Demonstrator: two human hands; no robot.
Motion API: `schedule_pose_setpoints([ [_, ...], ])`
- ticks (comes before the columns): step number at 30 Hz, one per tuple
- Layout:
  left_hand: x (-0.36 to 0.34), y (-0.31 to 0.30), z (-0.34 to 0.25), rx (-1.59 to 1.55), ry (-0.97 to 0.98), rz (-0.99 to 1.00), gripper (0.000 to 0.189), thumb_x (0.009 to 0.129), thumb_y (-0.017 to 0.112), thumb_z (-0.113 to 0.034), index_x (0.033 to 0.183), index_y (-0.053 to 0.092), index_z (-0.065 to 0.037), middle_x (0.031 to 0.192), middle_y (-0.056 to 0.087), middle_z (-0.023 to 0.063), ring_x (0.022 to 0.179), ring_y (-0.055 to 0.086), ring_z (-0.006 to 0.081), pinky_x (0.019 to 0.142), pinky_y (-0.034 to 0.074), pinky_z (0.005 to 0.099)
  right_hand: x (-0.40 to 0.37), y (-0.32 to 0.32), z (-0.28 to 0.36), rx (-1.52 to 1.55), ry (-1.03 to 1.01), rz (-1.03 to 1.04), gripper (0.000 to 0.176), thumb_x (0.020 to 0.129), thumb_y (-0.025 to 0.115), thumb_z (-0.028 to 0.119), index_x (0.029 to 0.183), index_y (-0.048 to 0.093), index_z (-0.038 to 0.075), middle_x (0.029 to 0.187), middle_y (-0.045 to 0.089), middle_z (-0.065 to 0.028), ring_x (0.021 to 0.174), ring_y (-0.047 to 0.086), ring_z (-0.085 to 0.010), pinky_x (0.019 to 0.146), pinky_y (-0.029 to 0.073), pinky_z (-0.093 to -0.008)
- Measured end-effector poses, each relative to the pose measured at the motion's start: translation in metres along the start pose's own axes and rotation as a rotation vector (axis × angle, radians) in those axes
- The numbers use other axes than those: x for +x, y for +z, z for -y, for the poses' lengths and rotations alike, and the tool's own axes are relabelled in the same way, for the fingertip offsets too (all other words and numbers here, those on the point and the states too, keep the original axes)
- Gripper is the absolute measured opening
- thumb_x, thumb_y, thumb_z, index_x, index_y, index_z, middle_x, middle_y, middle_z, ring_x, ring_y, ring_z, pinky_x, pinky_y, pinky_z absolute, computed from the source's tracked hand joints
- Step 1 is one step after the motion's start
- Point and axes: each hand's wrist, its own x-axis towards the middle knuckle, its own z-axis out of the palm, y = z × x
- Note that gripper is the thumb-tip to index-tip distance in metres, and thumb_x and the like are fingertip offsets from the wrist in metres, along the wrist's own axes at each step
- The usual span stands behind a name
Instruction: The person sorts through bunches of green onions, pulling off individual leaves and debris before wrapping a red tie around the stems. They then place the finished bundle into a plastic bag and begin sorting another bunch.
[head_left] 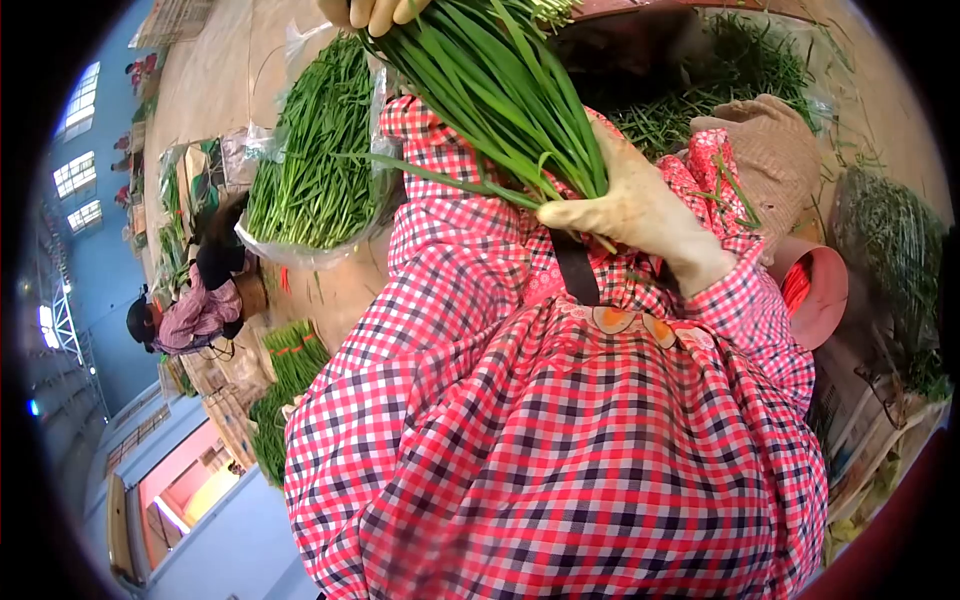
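Note:
A bunch of long, flat green leaves that look like garlic chives (500,90) slants across the upper middle of the view, its pale ends near the top edge. My right hand (640,195), in a cream glove, grips the lower end, thumb across the front; its other fingers are mostly hidden. At the top edge, gloved fingers of my left hand (375,12) curl at the side of the bunch; the rest of that hand is out of frame. A few loose leaves stick out toward the left. Below lies my red checked apron (560,430).
A clear bag packed with green stalks (320,150) stands at left. Tied green bundles (290,370) lie lower left, near another person (195,315) in a checked top. Leaf scraps (750,75) and a pink tub (820,295) are at right.

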Motion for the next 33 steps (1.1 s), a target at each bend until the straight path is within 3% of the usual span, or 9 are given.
schedule_pose_setpoints([
  [6,-0.002,-0.005,0.000,-0.021,0.002,-0.020,0.043,0.100,0.053,-0.031,0.126,0.053,0.003,0.084,0.066,0.0031,0.081,0.065,0.0109,0.079,0.054,0.0262,0.017,0.012,-0.010,0.058,-0.124,-0.054,0.088,0.072,0.086,0.030,0.142,0.041,0.002,0.131,0.057,-0.0129,0.121,0.053,-0.0220,0.105,0.040,-0.0347],
  [10,-0.002,-0.009,0.004,-0.038,-0.001,-0.037,0.043,0.100,0.054,-0.031,0.127,0.053,0.004,0.084,0.066,0.0028,0.081,0.065,0.0109,0.079,0.054,0.0262,0.025,0.000,-0.006,-0.145,-0.092,-0.025,0.069,0.073,0.085,0.030,0.127,0.053,0.001,0.117,0.064,-0.0091,0.107,0.059,-0.0192,0.098,0.045,-0.0339],
  [11,-0.002,-0.010,0.006,-0.047,0.002,-0.042,0.044,0.100,0.054,-0.031,0.127,0.053,0.004,0.084,0.066,0.0027,0.081,0.065,0.0109,0.079,0.054,0.0261,0.026,-0.003,-0.015,-0.037,-0.054,-0.087,0.054,0.075,0.083,0.028,0.116,0.060,0.000,0.105,0.068,-0.0071,0.097,0.061,-0.0168,0.091,0.048,-0.0330],
  [12,-0.001,-0.012,0.007,-0.060,0.002,-0.044,0.044,0.100,0.054,-0.031,0.127,0.053,0.004,0.084,0.066,0.0026,0.081,0.065,0.0109,0.079,0.054,0.0261,0.031,-0.009,-0.028,-0.039,-0.184,-0.112,0.045,0.078,0.080,0.023,0.112,0.061,0.000,0.099,0.069,-0.0044,0.089,0.061,-0.0141,0.083,0.049,-0.0295],
  [15,-0.001,-0.013,0.012,-0.072,0.004,-0.060,0.044,0.100,0.054,-0.031,0.127,0.053,0.004,0.083,0.065,0.0023,0.081,0.065,0.0109,0.079,0.054,0.0261,0.031,-0.024,-0.029,-0.004,-0.071,-0.059,0.031,0.079,0.077,0.012,0.107,0.066,0.004,0.091,0.070,-0.0067,0.075,0.064,-0.0140,0.071,0.053,-0.0301],
  [18,-0.002,-0.014,0.013,-0.074,-0.011,-0.079,0.045,0.099,0.055,-0.031,0.127,0.053,0.004,0.083,0.065,0.0020,0.081,0.065,0.0110,0.079,0.054,0.0260,0.030,-0.026,-0.035,0.554,0.139,0.008,0.029,0.081,0.076,0.010,0.107,0.066,0.004,0.094,0.070,-0.0049,0.081,0.066,-0.0135,0.070,0.054,-0.0279],
  [25,-0.002,-0.018,0.018,-0.072,-0.020,-0.109,0.046,0.099,0.055,-0.031,0.128,0.052,0.004,0.083,0.065,0.0014,0.081,0.064,0.0110,0.079,0.054,0.0259,0.029,-0.028,-0.040,0.501,0.248,0.104,0.039,0.085,0.072,0.005,0.121,0.060,0.001,0.107,0.068,-0.0056,0.095,0.065,-0.0123,0.084,0.055,-0.0256],
  [29,-0.004,-0.022,0.019,-0.070,-0.021,-0.118,0.046,0.099,0.056,-0.031,0.128,0.052,0.004,0.083,0.065,0.0010,0.081,0.064,0.0111,0.079,0.053,0.0258,0.028,-0.018,-0.038,0.769,0.242,-0.002,0.035,0.079,0.075,-0.003,0.113,0.065,-0.003,0.106,0.070,-0.0120,0.095,0.068,-0.0175,0.088,0.054,-0.0283],
  [33,-0.003,-0.031,0.017,-0.063,-0.025,-0.111,0.047,0.099,0.056,-0.031,0.128,0.052,0.005,0.083,0.065,0.0006,0.081,0.064,0.0111,0.079,0.053,0.0257,0.025,-0.016,-0.027,0.532,0.184,-0.135,0.032,0.075,0.078,-0.003,0.106,0.068,-0.001,0.100,0.072,-0.0079,0.088,0.067,-0.0140,0.083,0.054,-0.0266],
])
